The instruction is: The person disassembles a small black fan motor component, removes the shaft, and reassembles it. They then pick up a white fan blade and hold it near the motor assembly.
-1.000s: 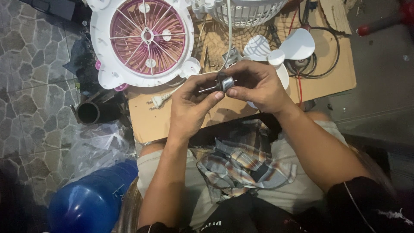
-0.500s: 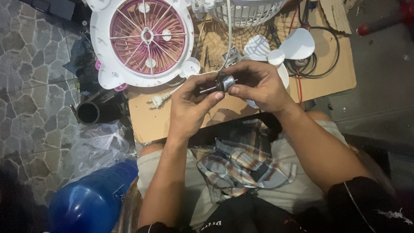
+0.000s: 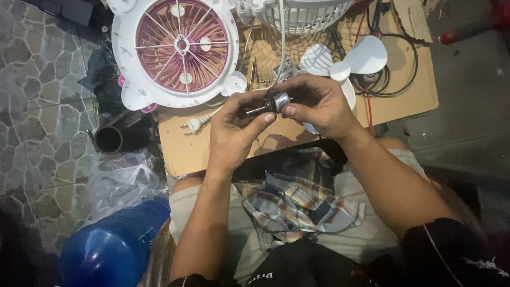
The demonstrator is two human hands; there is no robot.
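At the centre of the frame, slightly above the middle, both hands meet over a small motor rotor (image 3: 276, 101), a dark metal cylinder with a thin shaft projecting to the left. The left hand (image 3: 236, 125) has thumb and forefinger closed narrowly on the shaft end; the right hand (image 3: 316, 103) has its fingers curled round the body of the rotor, thumb beneath. The part is held clear of the cardboard sheet (image 3: 409, 90) that covers the low work surface behind it, and above the checked cloth (image 3: 303, 204) lying in the person's lap at lower centre. By appearance the rotor is judged rigid, dense for its bulk and probably smooth or greasy on the shaft, so the cylindrical body offers the safer hold; the shaft is thin and should take no sideways load. In the upper left lies a white fan housing with a pink grille (image 3: 178, 48); a white fan blade (image 3: 350, 61) lies upper right of centre, partly hidden by the right hand, with a black cable coil (image 3: 396, 69) beside it. A white plug (image 3: 194, 126) rests on the cardboard left of the hands. A blue plastic jug (image 3: 114, 250) sits at lower left.
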